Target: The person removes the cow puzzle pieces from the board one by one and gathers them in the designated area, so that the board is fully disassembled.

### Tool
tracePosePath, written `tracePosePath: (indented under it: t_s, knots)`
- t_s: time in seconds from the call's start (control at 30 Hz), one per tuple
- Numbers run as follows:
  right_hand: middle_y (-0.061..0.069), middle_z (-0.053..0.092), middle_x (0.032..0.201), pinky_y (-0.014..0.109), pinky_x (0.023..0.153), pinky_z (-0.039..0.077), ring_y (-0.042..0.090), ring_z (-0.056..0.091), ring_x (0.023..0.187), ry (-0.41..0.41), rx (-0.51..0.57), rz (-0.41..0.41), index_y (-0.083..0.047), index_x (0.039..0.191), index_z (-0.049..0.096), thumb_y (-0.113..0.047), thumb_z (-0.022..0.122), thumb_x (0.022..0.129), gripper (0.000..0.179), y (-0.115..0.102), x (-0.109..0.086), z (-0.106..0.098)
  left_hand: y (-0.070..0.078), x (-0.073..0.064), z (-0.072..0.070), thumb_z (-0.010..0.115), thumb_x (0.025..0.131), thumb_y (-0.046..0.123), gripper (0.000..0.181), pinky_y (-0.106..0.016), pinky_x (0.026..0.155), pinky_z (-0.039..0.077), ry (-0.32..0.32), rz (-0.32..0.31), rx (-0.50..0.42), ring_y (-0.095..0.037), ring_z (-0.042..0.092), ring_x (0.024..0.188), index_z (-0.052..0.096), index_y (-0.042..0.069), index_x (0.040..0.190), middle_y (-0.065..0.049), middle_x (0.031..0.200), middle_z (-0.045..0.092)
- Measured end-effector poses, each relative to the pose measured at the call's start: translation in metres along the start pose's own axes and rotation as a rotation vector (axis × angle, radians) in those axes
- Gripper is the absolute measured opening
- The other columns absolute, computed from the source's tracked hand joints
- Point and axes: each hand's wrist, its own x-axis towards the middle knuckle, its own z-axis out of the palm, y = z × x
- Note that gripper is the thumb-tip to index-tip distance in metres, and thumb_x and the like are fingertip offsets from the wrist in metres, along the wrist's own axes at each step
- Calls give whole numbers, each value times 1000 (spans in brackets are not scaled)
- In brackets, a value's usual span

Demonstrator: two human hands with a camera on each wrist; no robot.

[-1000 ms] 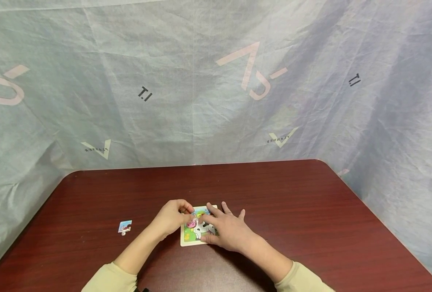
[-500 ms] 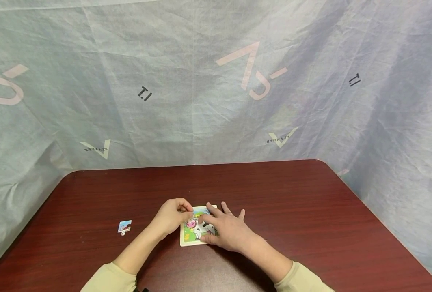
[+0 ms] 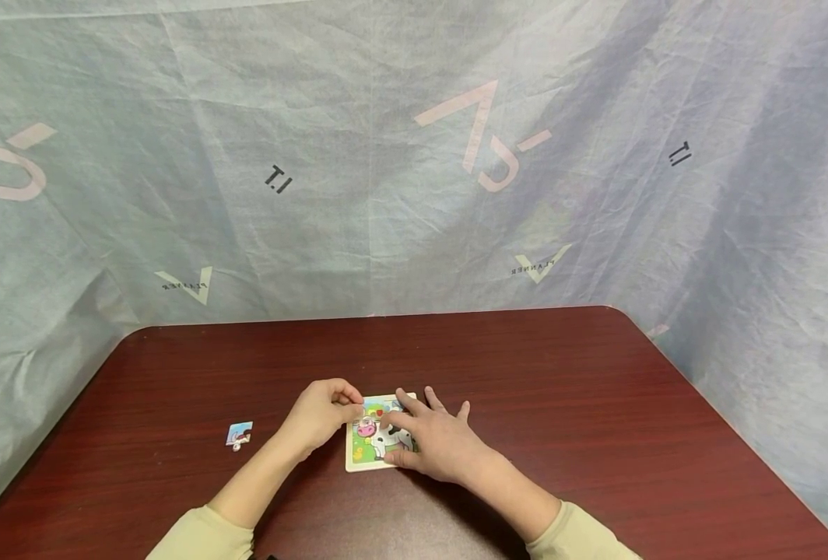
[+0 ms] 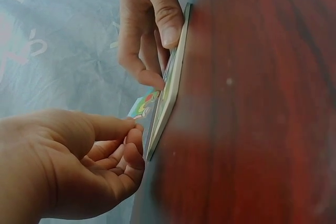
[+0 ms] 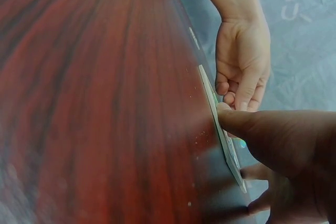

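A small square jigsaw puzzle with a cow picture and a pale frame lies flat on the table. With thumb and fingertips, my left hand pinches a colourful puzzle piece at the puzzle's upper left. In the left wrist view this piece sticks up at a tilt from the board. My right hand rests on the puzzle's right side, fingers spread and thumb near the lower edge, covering part of the picture. Its index fingertip touches the board near the cow.
A loose puzzle piece, mostly blue and white, lies on the dark red table to the left of my left forearm. Grey printed cloth hangs behind the table and along its sides.
My left hand has shifted slightly left, and more of the puzzle's upper left shows. The right hand and the loose piece on the table have stayed in place.
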Motion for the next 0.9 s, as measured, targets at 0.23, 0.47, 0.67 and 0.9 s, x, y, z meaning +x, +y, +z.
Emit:
tracePosePath:
  t_s: [0.23, 0.47, 0.67, 0.9]
  knots:
    - [7, 39, 159, 89, 86, 25, 51, 34, 141, 2, 6, -5, -39, 127, 59, -54, 68, 92, 39, 0, 0, -1, -7, -2, -7, 75, 87, 1, 9, -31, 63, 48, 6, -23, -22, -19, 58, 71, 68, 3, 92, -4, 79, 63]
    - [6, 38, 160, 89, 86, 23, 51, 33, 141, -9, 21, -4, -38, 127, 59, -54, 67, 92, 39, 0, 0, -1, -14, -6, -15, 72, 90, -1, 6, -29, 60, 48, 18, -29, -57, -19, 56, 69, 67, 3, 91, -6, 77, 61]
    - [7, 38, 159, 89, 86, 24, 51, 33, 141, -9, 27, -4, -39, 125, 59, -52, 69, 92, 37, -1, -1, -2, -17, -10, -23, 70, 90, -3, 7, -29, 61, 49, 24, -30, -58, -19, 57, 70, 67, 3, 90, -8, 77, 62]
    - [6, 38, 160, 89, 87, 23, 51, 33, 142, -7, 30, -6, -39, 125, 59, -51, 69, 92, 36, -1, -1, -2, -22, -14, -33, 70, 91, -1, 6, -31, 62, 49, 30, -45, -25, -20, 57, 71, 67, 4, 91, -7, 79, 64]
